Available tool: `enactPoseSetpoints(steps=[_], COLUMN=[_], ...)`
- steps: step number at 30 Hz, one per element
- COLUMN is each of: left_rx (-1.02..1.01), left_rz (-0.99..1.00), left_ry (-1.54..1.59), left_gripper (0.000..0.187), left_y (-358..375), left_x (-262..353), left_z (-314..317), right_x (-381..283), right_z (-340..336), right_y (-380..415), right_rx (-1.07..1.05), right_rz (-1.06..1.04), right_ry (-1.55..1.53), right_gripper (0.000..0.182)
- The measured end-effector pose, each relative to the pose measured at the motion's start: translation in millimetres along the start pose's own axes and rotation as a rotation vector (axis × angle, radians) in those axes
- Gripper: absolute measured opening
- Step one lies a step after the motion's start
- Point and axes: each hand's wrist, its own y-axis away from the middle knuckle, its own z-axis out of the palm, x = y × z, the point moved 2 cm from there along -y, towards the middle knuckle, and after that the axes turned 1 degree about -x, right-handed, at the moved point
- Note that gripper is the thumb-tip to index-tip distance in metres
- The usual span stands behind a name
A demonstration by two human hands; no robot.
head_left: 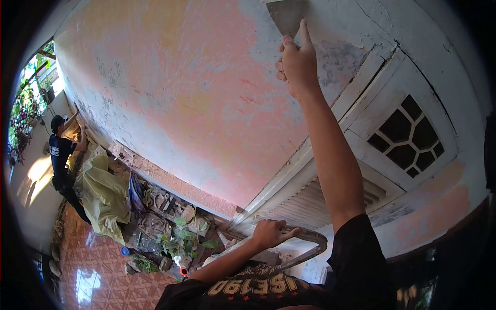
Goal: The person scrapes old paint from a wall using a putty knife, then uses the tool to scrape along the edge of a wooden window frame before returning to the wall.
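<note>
A scraper with a wide flat blade [288, 15] is held in my right hand [299, 61], the index finger stretched along the blade. The blade lies at the upper part of the wall [206, 93], whose pink and yellow paint is patchy with grey and white areas. Lower down, close to my body, my left hand [271, 234] is wrapped round a curved metal bar [310, 236].
At the far left a person in dark clothes [61, 150] reaches to the wall. A yellowish sheet [101, 191], potted plants [181, 240] and rubble lie along the wall's foot on the tiled floor [103, 263]. A white door [398, 124] with dark panes stands at the right.
</note>
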Motion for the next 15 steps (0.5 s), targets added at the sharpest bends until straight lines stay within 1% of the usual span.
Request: enactPoseSetpoints(steps=[4,6,10,13,15], left_rx=[-0.006,-0.002,0.001,-0.011,-0.006], left_rz=[0.008,0.012,0.010,0.009,0.009], left_ry=[0.012,0.011,0.020,-0.005,0.008], left_gripper=[0.074,0.074,0.073,0.073,0.073], left_y=[-1.0,-0.6,-1.7,-2.6,-0.1], left_x=[1.2,-0.6,-1.2,-2.0,-1.3], left_z=[-2.3,0.3,0.4,1.5,0.1], right_x=[-3.7,0.7,-2.5,0.5,4.8], right_z=[1.5,1.2,0.8,-0.6,0.5], right_y=[-2.4,-2.8,-5.6,-5.7,-8.5], right_rx=[0.006,0.004,-0.004,-0.006,-0.001], right_rz=[0.011,-0.060,-0.028,-0.046,-0.152], right_ry=[0.019,0.100,0.093,0.066,0.186], right_gripper=[0.067,0.067,0.067,0.068,0.067])
